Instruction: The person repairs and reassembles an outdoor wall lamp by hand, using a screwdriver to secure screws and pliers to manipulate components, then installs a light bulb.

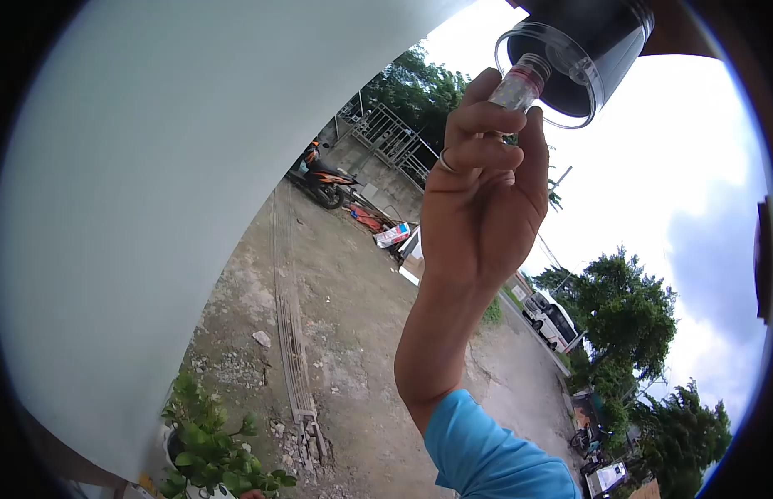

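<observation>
My right hand (490, 158) is raised with its palm towards me, fingers and thumb closed round a small clear cylindrical piece (514, 90). This piece has a red band and a threaded upper end. Its top is in front of the open underside of a black cylindrical housing (612, 41), which has a clear round rim. Whether they touch cannot be made out. At the bottom edge, beside a leafy plant (207, 441), a small bit of skin shows, perhaps my left hand (251, 494); its fingers are hidden.
A pale wall (145, 191) fills the left side. Beyond the hand lie a dirt yard (353, 349), a parked motorbike (326, 180), a metal gate (390, 137) and a white vehicle (554, 323). Trees (623, 308) stand at the right.
</observation>
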Action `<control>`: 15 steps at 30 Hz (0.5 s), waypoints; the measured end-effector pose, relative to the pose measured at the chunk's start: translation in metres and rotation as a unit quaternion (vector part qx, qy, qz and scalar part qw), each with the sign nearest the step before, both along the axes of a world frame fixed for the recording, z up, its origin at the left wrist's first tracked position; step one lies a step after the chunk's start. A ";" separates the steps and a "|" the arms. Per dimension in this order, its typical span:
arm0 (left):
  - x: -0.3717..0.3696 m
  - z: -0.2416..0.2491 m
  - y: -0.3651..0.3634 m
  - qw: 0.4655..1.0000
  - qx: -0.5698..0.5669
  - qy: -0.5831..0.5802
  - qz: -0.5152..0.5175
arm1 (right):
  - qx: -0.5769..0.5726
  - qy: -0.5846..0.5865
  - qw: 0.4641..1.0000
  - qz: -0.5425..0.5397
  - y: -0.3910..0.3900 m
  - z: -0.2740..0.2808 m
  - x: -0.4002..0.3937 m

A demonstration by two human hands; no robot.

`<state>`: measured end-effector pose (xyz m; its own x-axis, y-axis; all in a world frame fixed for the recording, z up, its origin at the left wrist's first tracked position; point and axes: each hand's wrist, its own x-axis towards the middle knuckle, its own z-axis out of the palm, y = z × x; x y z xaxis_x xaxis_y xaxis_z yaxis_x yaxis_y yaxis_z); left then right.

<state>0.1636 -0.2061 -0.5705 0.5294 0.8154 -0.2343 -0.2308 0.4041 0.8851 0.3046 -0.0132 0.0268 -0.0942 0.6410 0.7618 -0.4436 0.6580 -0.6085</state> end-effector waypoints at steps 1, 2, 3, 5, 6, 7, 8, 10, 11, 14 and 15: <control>-0.003 0.003 0.000 1.000 0.016 0.016 0.000 | 0.011 -0.001 1.000 -0.001 0.001 0.004 0.000; -0.003 0.003 -0.003 0.999 0.031 0.032 0.001 | 0.020 -0.002 1.000 0.001 0.001 0.007 0.000; -0.005 0.003 -0.005 0.998 0.046 0.050 0.003 | 0.028 -0.002 1.000 0.004 0.001 0.009 0.000; -0.012 0.015 -0.003 0.998 0.029 0.048 -0.005 | 0.047 0.004 0.999 -0.006 -0.001 0.012 -0.006; -0.016 0.021 -0.003 0.999 0.021 0.048 -0.007 | 0.029 0.021 0.999 0.027 0.000 0.011 -0.005; -0.018 0.026 -0.006 0.999 0.025 0.038 0.025 | 0.013 0.037 0.997 0.060 0.002 0.010 0.000; -0.021 0.011 -0.009 0.996 0.043 0.069 0.019 | 0.011 0.054 0.996 0.068 0.003 0.006 -0.002; -0.032 0.039 -0.008 0.996 0.035 0.067 0.050 | 0.008 0.089 0.992 0.084 0.005 -0.001 -0.005; -0.026 0.000 -0.015 0.996 0.036 0.031 0.079 | 0.011 0.113 0.990 0.088 0.004 -0.004 -0.010; -0.039 -0.053 -0.022 0.976 0.137 0.128 0.109 | 0.006 0.168 0.981 0.093 -0.002 -0.021 -0.016; -0.048 -0.049 -0.024 0.984 0.090 0.094 0.117 | -0.006 0.183 0.979 0.090 -0.006 -0.028 -0.016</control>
